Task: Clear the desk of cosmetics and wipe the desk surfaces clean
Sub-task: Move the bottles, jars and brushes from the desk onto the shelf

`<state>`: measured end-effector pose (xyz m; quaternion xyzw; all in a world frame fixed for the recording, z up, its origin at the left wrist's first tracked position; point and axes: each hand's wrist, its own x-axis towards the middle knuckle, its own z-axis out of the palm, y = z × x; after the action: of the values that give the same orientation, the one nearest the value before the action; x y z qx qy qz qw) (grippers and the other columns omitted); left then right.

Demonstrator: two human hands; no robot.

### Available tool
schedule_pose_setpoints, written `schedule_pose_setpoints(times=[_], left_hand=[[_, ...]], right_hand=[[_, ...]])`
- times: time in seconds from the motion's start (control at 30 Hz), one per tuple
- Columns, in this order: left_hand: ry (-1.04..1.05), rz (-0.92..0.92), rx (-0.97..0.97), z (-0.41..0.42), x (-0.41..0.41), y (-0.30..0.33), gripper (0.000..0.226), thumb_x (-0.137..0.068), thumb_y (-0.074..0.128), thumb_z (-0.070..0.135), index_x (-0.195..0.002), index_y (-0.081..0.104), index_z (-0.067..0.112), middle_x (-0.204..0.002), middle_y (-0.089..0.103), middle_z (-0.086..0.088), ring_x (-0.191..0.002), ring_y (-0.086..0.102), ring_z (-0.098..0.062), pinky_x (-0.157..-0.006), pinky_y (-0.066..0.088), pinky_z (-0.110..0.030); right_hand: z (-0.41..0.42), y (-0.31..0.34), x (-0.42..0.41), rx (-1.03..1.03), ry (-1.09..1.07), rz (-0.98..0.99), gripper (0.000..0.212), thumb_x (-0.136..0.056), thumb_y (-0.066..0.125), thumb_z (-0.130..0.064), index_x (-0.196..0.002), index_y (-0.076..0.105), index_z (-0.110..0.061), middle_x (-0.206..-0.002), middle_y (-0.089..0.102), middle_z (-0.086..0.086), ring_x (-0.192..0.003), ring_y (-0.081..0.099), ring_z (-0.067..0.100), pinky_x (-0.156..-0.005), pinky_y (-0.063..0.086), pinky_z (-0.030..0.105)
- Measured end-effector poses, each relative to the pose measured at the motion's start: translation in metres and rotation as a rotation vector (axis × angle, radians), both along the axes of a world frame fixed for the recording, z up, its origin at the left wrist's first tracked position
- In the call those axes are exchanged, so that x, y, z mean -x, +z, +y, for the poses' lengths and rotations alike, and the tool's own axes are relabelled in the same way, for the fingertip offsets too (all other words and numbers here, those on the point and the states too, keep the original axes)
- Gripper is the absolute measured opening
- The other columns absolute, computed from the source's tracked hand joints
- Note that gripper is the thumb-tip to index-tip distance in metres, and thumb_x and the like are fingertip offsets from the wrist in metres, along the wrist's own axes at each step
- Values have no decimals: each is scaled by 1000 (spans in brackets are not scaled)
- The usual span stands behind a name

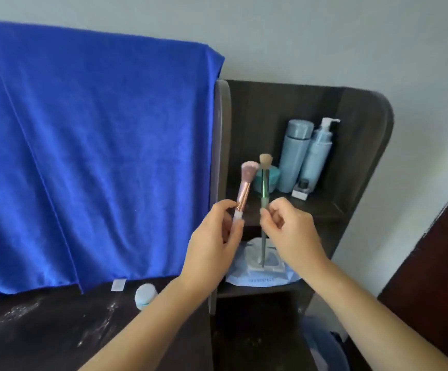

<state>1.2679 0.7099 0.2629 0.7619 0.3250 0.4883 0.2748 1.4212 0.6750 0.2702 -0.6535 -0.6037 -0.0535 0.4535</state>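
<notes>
My left hand (pixel 214 236) grips a pink makeup brush (pixel 245 186) by its white handle, bristles up. Beside it, my right hand (pixel 292 231) pinches a thin green-handled brush (pixel 264 180) upright, and its lower tip reaches down to a white holder (pixel 267 267) on the lower shelf. Both hands are in front of the dark side shelf unit (pixel 364 145). A small white jar with a teal base (pixel 145 295) stands on the dark desk (pixel 43 333), which is streaked with white powder.
The upper shelf holds two pale blue bottles (pixel 295 156), one with a pump (pixel 320 151), a teal jar (pixel 272 179) and a small dark bottle on a white box (pixel 301 187). A light blue packet (pixel 263 281) lies under the holder. A large blue towel (pixel 88 156) hangs behind the desk.
</notes>
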Motion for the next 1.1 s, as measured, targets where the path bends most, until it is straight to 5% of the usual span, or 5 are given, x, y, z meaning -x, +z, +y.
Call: schedule_pose_setpoints(times=[0.23, 0.5, 0.83, 0.97, 1.1], left_hand=[[411, 759, -95, 25, -67, 16, 33, -91, 43, 9, -124, 38, 9, -103, 57, -10, -88, 60, -33, -57, 36, -32], [490, 1065, 50, 29, -80, 37, 30, -88, 46, 0, -118, 48, 4, -112, 60, -13, -101, 59, -30, -65, 40, -31], [440, 468, -281, -5, -1, 10, 11, -89, 54, 26, -89, 53, 15, -66, 53, 2, -48, 49, -29, -44, 36, -29], [483, 437, 88, 24, 76, -54, 8, -89, 51, 30, -89, 47, 23, -58, 48, 4, -57, 46, -23, -54, 35, -33], [533, 467, 373, 55, 127, -135, 14, -89, 51, 32, -96, 47, 21, -74, 58, 2, -75, 57, -29, -62, 40, -35]], right_hand=[[53, 26, -38, 515, -74, -283, 34, -87, 49, -41, -73, 59, -12, -74, 62, 5, -74, 58, 27, -57, 40, 32], [84, 24, -35, 624, -54, -345, 38, -90, 43, -46, -85, 60, -12, -81, 55, 6, -77, 54, 26, -63, 41, 30], [23, 19, -38, 119, 47, -55, 31, -91, 47, -36, -65, 50, -19, -52, 50, 0, -52, 47, 18, -48, 34, 31], [-15, -7, 11, -181, 285, 79, 29, -88, 44, -18, -68, 56, -2, -50, 48, 11, -46, 40, 19, -45, 33, 26], [-2, -96, 80, 123, 406, 115, 27, -86, 43, -26, -72, 57, -8, -59, 55, 1, -50, 44, 13, -50, 42, 32]])
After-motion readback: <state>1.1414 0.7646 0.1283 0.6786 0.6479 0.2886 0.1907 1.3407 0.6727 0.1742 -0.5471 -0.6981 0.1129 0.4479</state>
